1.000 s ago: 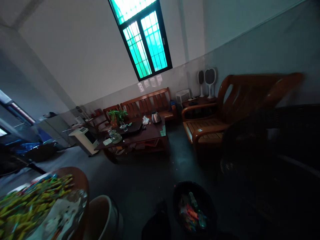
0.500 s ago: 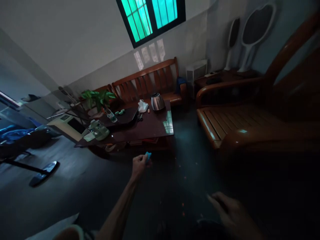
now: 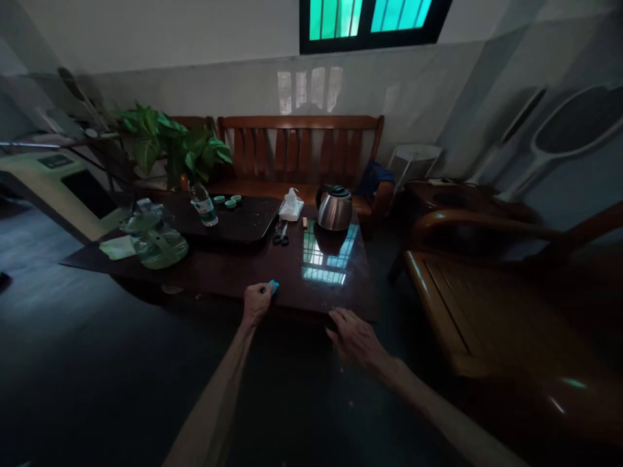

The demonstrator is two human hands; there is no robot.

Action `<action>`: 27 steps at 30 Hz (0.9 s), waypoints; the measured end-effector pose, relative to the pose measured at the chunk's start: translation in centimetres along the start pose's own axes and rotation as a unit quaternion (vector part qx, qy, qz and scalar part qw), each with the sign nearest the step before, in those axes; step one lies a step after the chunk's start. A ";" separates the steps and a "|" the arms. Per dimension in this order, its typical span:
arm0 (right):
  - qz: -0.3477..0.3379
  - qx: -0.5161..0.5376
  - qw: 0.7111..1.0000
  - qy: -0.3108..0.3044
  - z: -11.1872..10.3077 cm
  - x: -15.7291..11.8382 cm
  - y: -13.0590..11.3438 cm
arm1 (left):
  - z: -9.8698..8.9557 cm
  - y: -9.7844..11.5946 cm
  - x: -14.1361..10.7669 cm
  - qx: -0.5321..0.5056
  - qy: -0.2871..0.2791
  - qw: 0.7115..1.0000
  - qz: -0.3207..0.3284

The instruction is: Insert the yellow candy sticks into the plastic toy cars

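Observation:
My left hand (image 3: 257, 303) is closed around a small bright-blue piece (image 3: 274, 285), soft or crumpled in look; its kind cannot be made out. That hand is over the front edge of the dark, glossy coffee table (image 3: 233, 266). Farther right, my right hand (image 3: 354, 336) is at the same edge, fingers bent over the top and thumb lower down. Scissors (image 3: 281, 239), a small orange-brown block (image 3: 305, 223), a white tissue pack (image 3: 291, 206) and a steel kettle (image 3: 334, 209) stand or lie beyond my hands.
A black tray (image 3: 238, 224) bears small cups (image 3: 230, 204) and a water bottle (image 3: 204, 206). At left are a glass pot (image 3: 158, 246) and a leafy plant (image 3: 170, 143). A wooden bench (image 3: 302, 146) stands behind the table, a wooden armchair (image 3: 457, 311) at right.
The view has levelled and come nearer the table. My left hand, still holding the blue piece, has reached the table's front edge. My right hand has risen from low right to that edge.

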State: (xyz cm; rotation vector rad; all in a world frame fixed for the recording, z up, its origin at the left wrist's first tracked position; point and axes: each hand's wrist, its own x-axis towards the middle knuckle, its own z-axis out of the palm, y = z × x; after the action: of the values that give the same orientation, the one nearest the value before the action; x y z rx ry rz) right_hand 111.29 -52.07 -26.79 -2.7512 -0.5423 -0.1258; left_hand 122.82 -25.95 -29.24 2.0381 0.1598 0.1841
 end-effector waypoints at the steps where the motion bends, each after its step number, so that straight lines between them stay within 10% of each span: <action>1: 0.003 -0.023 0.999 -0.031 0.1 2.9 -0.1 | -0.1 -0.6 0.3 -0.007 0.003 1.000 0.002; 8: 0.014 -0.083 0.994 -0.068 2.8 19.5 -0.9 | 0.4 -3.0 0.8 -0.014 0.024 0.999 0.021; 16: 0.005 -0.129 0.987 -0.096 5.1 29.0 -0.4 | 1.3 -3.7 0.5 0.006 0.054 0.998 0.042; 21: 0.000 -0.145 0.983 -0.113 5.6 28.8 -0.2 | 1.3 -3.7 0.3 0.006 0.054 0.997 0.060; 27: 0.016 -0.147 0.982 -0.118 4.3 20.7 -1.3 | 1.2 -3.7 0.4 -0.015 0.062 0.996 0.056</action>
State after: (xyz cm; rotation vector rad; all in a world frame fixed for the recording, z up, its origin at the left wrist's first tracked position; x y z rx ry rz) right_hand 130.03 -42.15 -27.30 -3.0843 -0.5790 0.1418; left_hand 123.32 -25.24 -33.07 2.0083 0.1205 0.3818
